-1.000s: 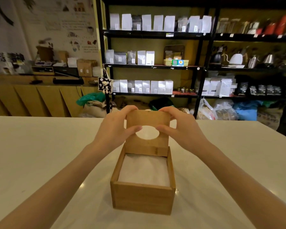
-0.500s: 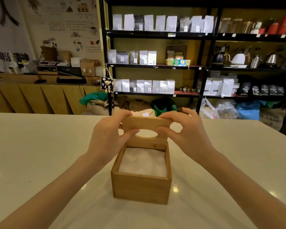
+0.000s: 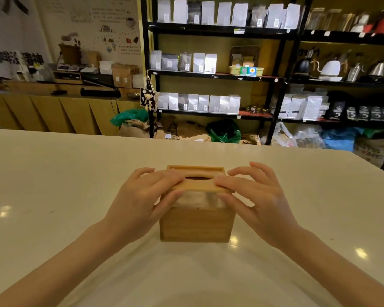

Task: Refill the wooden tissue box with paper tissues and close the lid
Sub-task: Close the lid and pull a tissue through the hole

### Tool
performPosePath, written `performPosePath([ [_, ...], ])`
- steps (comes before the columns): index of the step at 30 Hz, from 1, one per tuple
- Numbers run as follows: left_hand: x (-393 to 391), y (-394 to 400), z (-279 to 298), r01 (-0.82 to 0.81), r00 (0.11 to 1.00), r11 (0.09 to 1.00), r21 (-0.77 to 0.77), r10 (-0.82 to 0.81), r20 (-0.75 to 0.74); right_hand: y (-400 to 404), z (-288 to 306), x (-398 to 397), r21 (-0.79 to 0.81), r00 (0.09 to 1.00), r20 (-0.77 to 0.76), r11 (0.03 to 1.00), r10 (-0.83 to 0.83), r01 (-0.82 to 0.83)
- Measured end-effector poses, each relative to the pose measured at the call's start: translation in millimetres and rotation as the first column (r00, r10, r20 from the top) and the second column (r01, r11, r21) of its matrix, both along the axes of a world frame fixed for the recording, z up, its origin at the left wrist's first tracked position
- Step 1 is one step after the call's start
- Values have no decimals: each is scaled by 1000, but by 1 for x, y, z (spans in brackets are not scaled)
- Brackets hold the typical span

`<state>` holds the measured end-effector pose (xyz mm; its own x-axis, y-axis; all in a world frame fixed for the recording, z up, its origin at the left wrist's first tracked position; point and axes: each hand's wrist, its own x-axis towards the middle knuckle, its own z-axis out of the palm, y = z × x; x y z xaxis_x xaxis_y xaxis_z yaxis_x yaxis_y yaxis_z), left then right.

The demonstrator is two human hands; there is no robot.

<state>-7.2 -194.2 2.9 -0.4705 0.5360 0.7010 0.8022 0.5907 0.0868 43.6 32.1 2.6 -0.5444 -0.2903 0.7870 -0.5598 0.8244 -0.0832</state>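
Wooden lid (image 3: 200, 185) under both hands' fingers (image 3: 164, 177), tissues (image 3: 197, 201) perhaps blurred beneath

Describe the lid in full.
The lid is a flat square of light wood with an oval opening near its middle. It lies almost level over the top of the wooden box, partly slid in: its near edge stops short of the box front, leaving a strip of white tissues showing. The left hand and right hand press on its left and right sides with their fingers.
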Motion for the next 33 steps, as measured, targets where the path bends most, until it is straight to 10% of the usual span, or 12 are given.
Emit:
performPosePath([
  [21, -4, 2, -11, -26, 961, 965, 259, -47, 272, -6, -5, -1, 31, 998, 37, 998, -55, 53],
  [33, -36, 2, 11, 27, 737, 920, -390, 245, 630, -22, 48, -49, 187, 756, 652, 979, -62, -81],
])
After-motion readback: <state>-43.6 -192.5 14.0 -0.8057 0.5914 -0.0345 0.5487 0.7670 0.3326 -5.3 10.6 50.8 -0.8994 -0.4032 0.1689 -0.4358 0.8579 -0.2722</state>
